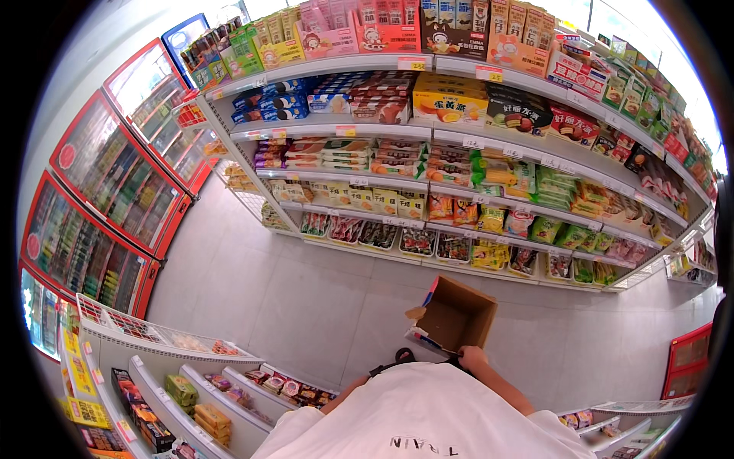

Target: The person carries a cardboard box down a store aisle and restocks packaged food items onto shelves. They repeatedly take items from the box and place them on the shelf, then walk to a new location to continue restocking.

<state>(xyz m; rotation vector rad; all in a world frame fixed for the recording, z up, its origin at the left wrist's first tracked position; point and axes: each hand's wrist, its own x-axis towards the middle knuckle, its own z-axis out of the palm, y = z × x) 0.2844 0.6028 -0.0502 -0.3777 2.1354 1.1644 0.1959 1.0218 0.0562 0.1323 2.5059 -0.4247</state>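
Note:
An open cardboard box (459, 318) is in front of me, its brown inside bare and its opening tilted towards me. One flap on its left side is torn or folded. My right hand (473, 358) is closed on the box's near right edge, the fingers partly hidden by the rim. My left hand is out of view behind my white shirt (424, 407); only part of the left forearm (347, 393) shows. A dark shoe or sandal (405, 354) appears just left of the box, above the grey tile floor (309, 304).
A long shop shelf (430, 129) of boxed and bagged snacks stands ahead, with trays of wrapped sweets (378, 235) at its bottom. Red-framed drink coolers (103, 201) line the left. Another snack shelf (172, 396) is close at lower left, and a red cabinet (688, 361) stands at far right.

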